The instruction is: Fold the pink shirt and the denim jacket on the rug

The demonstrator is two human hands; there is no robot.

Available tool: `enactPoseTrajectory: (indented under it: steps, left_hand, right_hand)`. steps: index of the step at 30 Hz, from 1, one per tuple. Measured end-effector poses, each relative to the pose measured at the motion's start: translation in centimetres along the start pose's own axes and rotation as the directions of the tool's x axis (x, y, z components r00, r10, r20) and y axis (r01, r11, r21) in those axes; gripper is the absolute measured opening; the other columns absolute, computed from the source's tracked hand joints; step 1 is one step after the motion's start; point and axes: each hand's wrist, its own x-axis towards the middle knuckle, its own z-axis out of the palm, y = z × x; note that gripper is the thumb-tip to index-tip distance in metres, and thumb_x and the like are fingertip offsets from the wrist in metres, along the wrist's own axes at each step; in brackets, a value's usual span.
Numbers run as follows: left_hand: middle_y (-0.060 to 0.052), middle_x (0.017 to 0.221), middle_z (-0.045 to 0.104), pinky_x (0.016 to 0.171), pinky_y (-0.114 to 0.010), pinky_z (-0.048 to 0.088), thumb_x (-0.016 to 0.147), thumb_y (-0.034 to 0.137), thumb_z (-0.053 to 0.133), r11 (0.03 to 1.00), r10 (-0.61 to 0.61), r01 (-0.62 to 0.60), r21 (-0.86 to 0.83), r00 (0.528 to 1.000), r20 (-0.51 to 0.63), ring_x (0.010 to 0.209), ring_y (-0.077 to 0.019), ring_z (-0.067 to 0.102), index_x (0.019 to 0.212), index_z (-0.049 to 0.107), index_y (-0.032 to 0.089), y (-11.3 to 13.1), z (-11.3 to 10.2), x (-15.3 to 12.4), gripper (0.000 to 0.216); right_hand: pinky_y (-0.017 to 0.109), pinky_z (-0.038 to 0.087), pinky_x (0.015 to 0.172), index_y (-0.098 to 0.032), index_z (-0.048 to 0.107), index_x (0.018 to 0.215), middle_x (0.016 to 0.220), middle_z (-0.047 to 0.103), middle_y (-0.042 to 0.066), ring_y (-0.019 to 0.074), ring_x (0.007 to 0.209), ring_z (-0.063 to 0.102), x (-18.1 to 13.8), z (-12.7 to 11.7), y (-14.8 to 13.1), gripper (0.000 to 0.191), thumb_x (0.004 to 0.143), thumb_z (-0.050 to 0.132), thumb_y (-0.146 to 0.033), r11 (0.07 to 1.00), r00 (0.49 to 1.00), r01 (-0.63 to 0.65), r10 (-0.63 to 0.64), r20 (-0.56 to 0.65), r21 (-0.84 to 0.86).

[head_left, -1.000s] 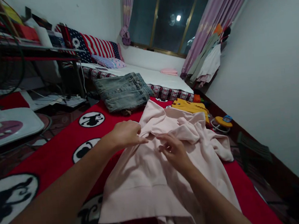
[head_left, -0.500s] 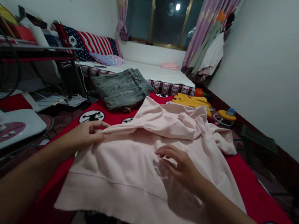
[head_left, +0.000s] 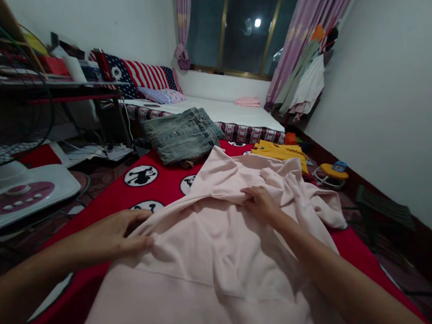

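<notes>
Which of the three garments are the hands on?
The pale pink top, nearest the camera: left hand and right hand both hold it. The denim jacket and yellow garment lie farther back, untouched.

Matt, seemingly fleecy pink sweatshirt (head_left: 224,248)

Pale pink on the sweatshirt (head_left: 209,254); red with black-and-white round figures on the blanket (head_left: 109,203); faded blue-grey on the denim (head_left: 179,137); yellow on the shirt (head_left: 276,151); stars and stripes on the pillow (head_left: 146,74); purple on the curtain (head_left: 295,37).

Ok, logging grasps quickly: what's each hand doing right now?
Left hand: closed, pinching the pink sweatshirt at its side edge.
Right hand: closed, gripping a fold of the same sweatshirt.
</notes>
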Motion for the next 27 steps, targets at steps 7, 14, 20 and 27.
enactPoseTrajectory:
  steps: [7,14,20,27]
  left_hand:
    - [-0.003,0.096,0.071,0.062,-0.021,0.048,0.078,0.048,0.061,0.987,0.161,-0.161,-0.005,0.985,0.063,0.080,-0.0195,0.066,0.117,0.062,0.022,7.2,3.0,-0.2,0.047]
    - [-0.009,0.095,0.075,0.062,-0.021,0.050,0.076,0.048,0.069,0.932,0.215,-0.352,0.088,0.729,0.650,0.079,-0.0193,0.070,0.114,0.070,0.018,10.3,8.9,3.0,0.048]
    - [-0.010,0.102,0.073,0.084,-0.030,0.052,0.087,0.028,0.054,0.839,0.486,-0.460,0.291,0.874,-0.018,0.094,-0.0218,0.068,0.106,0.072,0.016,9.4,9.9,12.4,0.028]
    - [-0.021,0.153,0.032,0.117,-0.049,0.022,0.088,0.059,0.048,0.826,0.400,-0.186,0.533,0.858,-0.322,0.143,-0.0340,0.026,0.143,0.043,0.011,3.2,11.5,20.5,0.073]
  right_hand:
    - [0.037,0.045,0.087,-0.015,0.067,0.092,0.092,0.066,0.010,0.0231,0.091,0.057,4.8,-4.1,3.6,0.028,0.071,0.048,-0.020,0.982,0.774,-0.119,0.183,-0.607,0.145]
    - [0.044,0.037,0.104,-0.015,0.061,0.107,0.120,0.057,0.015,0.0267,0.116,0.050,4.8,1.1,7.8,0.041,0.068,0.056,-0.026,0.914,0.778,-0.228,0.379,-0.501,0.337]
    - [0.044,0.033,0.109,-0.014,0.063,0.105,0.132,0.051,0.017,0.0273,0.129,0.042,2.6,4.2,8.2,0.034,0.077,0.053,-0.031,0.935,0.737,-0.143,0.320,-0.595,0.326]
    - [0.037,0.050,0.082,-0.016,0.063,0.103,0.115,0.057,0.014,0.0247,0.108,0.055,1.2,1.4,6.7,0.025,0.085,0.049,-0.026,0.968,0.554,-0.054,0.232,-0.800,0.243]
